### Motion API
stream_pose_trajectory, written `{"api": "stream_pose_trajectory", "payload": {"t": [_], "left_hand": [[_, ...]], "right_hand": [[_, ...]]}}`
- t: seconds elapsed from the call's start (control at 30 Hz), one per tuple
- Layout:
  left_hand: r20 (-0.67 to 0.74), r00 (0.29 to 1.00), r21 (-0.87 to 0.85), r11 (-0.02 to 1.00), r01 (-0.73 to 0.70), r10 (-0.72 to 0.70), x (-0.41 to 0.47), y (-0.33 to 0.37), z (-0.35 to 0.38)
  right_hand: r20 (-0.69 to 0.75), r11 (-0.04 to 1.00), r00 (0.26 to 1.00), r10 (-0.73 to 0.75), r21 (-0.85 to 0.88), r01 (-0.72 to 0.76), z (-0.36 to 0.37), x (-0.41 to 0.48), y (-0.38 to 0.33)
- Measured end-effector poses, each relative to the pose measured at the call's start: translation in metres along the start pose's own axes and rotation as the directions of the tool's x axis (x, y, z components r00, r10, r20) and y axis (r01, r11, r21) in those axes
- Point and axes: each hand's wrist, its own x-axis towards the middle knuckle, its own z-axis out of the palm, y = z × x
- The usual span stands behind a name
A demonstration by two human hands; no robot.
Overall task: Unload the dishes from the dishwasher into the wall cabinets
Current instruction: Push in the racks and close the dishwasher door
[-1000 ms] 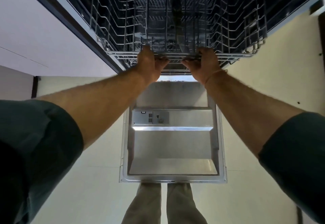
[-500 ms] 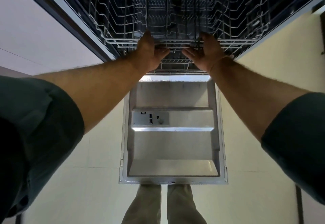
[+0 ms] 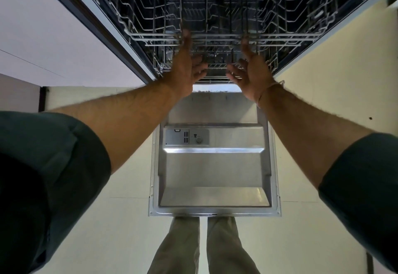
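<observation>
From the head view, the left hand (image 3: 183, 73) and right hand (image 3: 253, 73) reach toward the wire rack (image 3: 215, 37) inside the dishwasher, fingers spread apart, gripping nothing; the rack looks bare of dishes; the door (image 3: 214, 166) lies open below.

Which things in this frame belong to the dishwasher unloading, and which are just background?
Part of the job:
- upper rack, wire, no dishes visible in it
- left hand, open, fingertips at the rack's front rail
- right hand, open, likewise
- dishwasher door, folded down flat

Background:
- detergent dispenser in the door
- pale floor
- person's trouser legs
</observation>
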Motion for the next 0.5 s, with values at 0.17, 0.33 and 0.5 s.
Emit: {"api": "stream_pose_trajectory", "payload": {"t": [0.17,0.33,0.5], "left_hand": [[-0.115,0.989,0.018,0.995,0.1,-0.098,-0.02,-0.042,-0.008],[-0.188,0.947,0.036,0.962,0.271,-0.259,-0.045,-0.103,-0.019],[-0.215,0.892,0.017,0.912,0.41,-0.398,-0.08,-0.177,-0.035]], "right_hand": [[-0.03,0.997,0.997,0.077,-0.008,-0.078,-0.027,-0.009,0.054],[-0.08,0.987,0.984,0.158,-0.03,-0.161,-0.058,-0.03,0.118],[-0.163,0.969,0.957,0.24,-0.014,-0.245,-0.09,-0.06,0.192]]}}
